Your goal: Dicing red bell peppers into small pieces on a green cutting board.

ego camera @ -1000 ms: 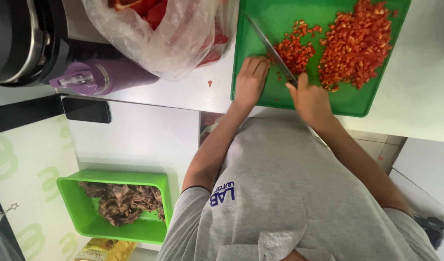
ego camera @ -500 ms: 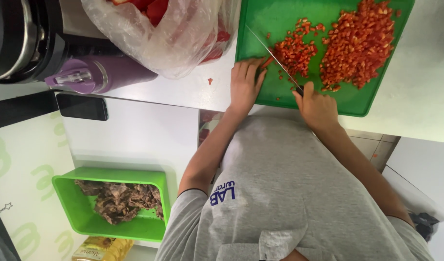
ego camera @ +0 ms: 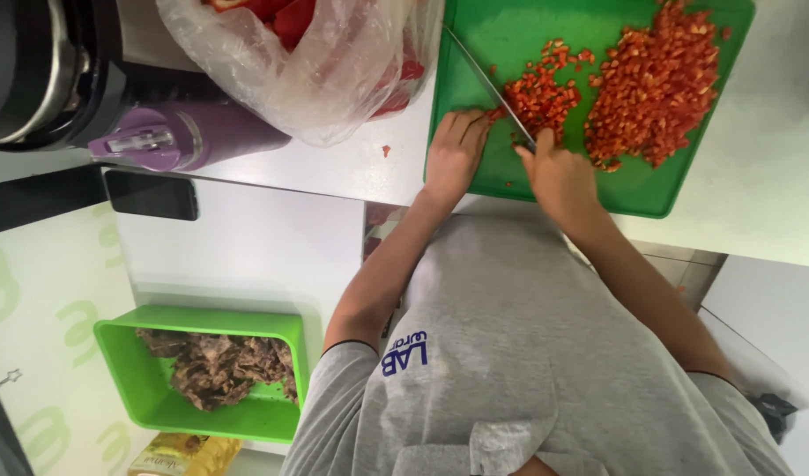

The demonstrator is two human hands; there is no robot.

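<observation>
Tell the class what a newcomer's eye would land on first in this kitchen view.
First, the green cutting board at top right, heaped with diced red pepper. The right hand grips a knife over a smaller pile, the left hand steadying beside it. Lower left sits a green tub of brown scraps.

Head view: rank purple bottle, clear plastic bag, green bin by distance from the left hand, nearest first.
From the left hand:
1. Clear plastic bag, beside it on the counter.
2. Purple bottle, farther along the counter edge.
3. Green bin, down below, off the counter.

Grey short-sleeved shirt; blue chest lettering
</observation>
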